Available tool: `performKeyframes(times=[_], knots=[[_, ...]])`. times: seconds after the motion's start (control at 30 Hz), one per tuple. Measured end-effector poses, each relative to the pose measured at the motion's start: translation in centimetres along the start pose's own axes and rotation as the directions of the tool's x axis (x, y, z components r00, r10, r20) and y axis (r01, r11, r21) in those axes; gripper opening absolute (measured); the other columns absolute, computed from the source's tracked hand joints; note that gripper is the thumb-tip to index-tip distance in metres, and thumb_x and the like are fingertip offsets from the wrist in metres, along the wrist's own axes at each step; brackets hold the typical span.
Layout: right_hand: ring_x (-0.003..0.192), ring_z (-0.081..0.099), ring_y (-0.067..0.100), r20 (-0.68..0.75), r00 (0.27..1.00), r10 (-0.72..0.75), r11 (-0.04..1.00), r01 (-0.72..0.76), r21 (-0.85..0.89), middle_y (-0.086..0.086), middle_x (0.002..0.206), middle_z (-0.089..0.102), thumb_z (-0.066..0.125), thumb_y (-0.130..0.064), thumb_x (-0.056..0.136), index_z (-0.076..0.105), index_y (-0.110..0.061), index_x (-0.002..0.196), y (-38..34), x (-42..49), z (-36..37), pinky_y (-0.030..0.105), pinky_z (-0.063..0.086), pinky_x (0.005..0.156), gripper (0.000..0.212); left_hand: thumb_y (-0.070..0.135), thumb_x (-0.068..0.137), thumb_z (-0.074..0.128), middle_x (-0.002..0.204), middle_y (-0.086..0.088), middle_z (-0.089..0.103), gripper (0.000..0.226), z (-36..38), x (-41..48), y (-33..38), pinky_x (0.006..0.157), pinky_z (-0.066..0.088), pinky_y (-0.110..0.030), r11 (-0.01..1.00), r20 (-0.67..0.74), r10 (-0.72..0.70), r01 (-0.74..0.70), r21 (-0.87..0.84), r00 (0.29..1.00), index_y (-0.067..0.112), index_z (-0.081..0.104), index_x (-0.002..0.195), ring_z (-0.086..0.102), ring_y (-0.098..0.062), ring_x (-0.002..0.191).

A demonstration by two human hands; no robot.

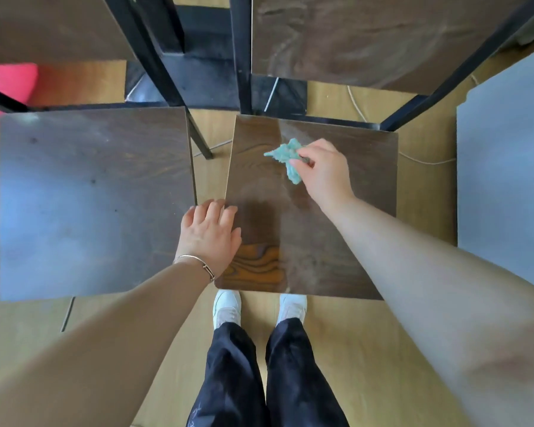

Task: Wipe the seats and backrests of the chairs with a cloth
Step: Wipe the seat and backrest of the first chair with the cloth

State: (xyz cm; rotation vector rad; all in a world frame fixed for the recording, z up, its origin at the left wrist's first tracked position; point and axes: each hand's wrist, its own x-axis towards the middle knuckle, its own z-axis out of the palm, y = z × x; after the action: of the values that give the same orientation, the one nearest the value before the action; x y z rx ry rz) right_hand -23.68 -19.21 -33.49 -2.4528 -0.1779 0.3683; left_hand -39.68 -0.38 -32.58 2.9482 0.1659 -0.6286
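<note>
Your right hand (324, 171) pinches a crumpled, fuzzy teal cloth (285, 158) between thumb and fingers, holding it on the far middle of the dark brown wooden chair seat (305, 241) in front of you. Your left hand (208, 232) lies flat, fingers straight, on that seat's left edge. You have one cloth, two seats, the second seat (90, 201) just beside it on the left, and two brown backrests (367, 38).

floor (352, 349): wood | on it: left chair (96, 204), right chair (290, 241), white shoes (227, 306)
</note>
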Motion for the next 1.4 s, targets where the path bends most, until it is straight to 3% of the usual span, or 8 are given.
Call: performKeyframes(times=[0.17, 0.3, 0.5, 0.7, 0.87, 1.07, 1.4], knots=[[0.091, 0.06, 0.024, -0.057, 0.998, 0.011, 0.998, -0.015, -0.063, 0.006, 0.114, 0.057, 0.064, -0.021, 0.093, 0.071, -0.006, 0.106, -1.2, 8.7, -0.3, 0.033, 0.049, 0.081, 0.022, 0.044, 0.095, 0.041, 0.142, -0.004, 0.044, 0.046, -0.7, 3.2, -0.1, 0.11, 0.029, -0.047, 1.0, -0.022, -0.002, 0.002, 0.006, 1.0, 0.023, 0.046, 0.135, 0.038, -0.029, 0.129], [0.096, 0.058, 0.025, 0.024, 0.999, 0.041, 0.986, -0.037, -0.161, 0.006, 0.117, 0.057, 0.066, -0.026, 0.092, 0.071, -0.009, 0.111, -1.0, 10.4, 1.7, 0.032, 0.048, 0.082, 0.026, 0.048, 0.097, 0.033, 0.146, -0.002, 0.038, 0.048, -0.5, 4.4, -0.5, 0.112, 0.026, -0.046, 0.999, -0.006, 0.005, -0.005, 0.033, 1.0, 0.026, 0.038, 0.14, 0.033, -0.027, 0.134], [0.097, 0.059, 0.023, 0.07, 0.993, 0.096, 0.977, -0.081, -0.198, 0.005, 0.108, 0.062, 0.07, -0.03, 0.089, 0.074, -0.013, 0.103, -0.7, 8.4, 3.2, 0.032, 0.051, 0.078, 0.023, 0.05, 0.097, 0.033, 0.147, -0.002, 0.037, 0.05, 0.5, 4.7, -0.9, 0.113, 0.024, -0.046, 0.999, 0.012, 0.007, -0.008, 0.048, 1.0, 0.026, 0.036, 0.141, 0.03, -0.028, 0.136], [0.091, 0.061, 0.02, 0.162, 0.985, 0.068, 0.984, -0.039, -0.177, 0.003, 0.106, 0.065, 0.07, -0.031, 0.088, 0.075, -0.013, 0.096, 0.0, 2.6, 3.7, 0.03, 0.05, 0.077, 0.02, 0.049, 0.097, 0.035, 0.144, -0.004, 0.039, 0.05, 1.2, 2.7, -0.2, 0.111, 0.027, -0.047, 1.0, 0.042, 0.012, -0.013, 0.019, 0.999, 0.025, 0.038, 0.14, 0.031, -0.029, 0.135], [0.08, 0.061, 0.026, 0.211, 0.976, 0.051, 0.997, -0.038, -0.062, 0.007, 0.095, 0.065, 0.076, -0.02, 0.08, 0.075, -0.006, 0.081, 1.9, -4.7, 4.9, 0.027, 0.036, 0.065, 0.014, 0.046, 0.096, 0.041, 0.144, -0.005, 0.04, 0.049, 2.0, -0.2, 0.9, 0.108, 0.028, -0.047, 0.998, 0.071, 0.044, -0.048, 0.044, 0.997, 0.023, 0.039, 0.139, 0.034, -0.031, 0.132], [0.069, 0.059, 0.023, 0.221, 0.975, 0.007, 1.0, -0.008, 0.002, 0.006, 0.084, 0.064, 0.079, -0.02, 0.078, 0.073, -0.005, 0.076, 3.5, -13.4, 6.6, 0.034, 0.048, 0.059, 0.016, 0.044, 0.096, 0.041, 0.144, -0.005, 0.037, 0.048, 3.7, -3.7, 1.7, 0.11, 0.025, -0.047, 0.996, 0.105, 0.08, -0.083, 0.029, 0.991, 0.022, 0.038, 0.139, 0.03, -0.03, 0.134], [0.084, 0.062, 0.023, 0.293, 0.955, -0.042, 0.998, 0.053, -0.031, 0.004, 0.093, 0.066, 0.073, -0.014, 0.081, 0.076, -0.008, 0.087, 5.1, -22.4, 8.3, 0.039, 0.054, 0.07, 0.009, 0.045, 0.095, 0.041, 0.143, -0.007, 0.04, 0.048, 5.5, -6.7, 2.0, 0.108, 0.027, -0.048, 0.996, 0.126, 0.081, -0.083, 0.012, 0.989, 0.02, 0.042, 0.136, 0.031, -0.031, 0.133]])
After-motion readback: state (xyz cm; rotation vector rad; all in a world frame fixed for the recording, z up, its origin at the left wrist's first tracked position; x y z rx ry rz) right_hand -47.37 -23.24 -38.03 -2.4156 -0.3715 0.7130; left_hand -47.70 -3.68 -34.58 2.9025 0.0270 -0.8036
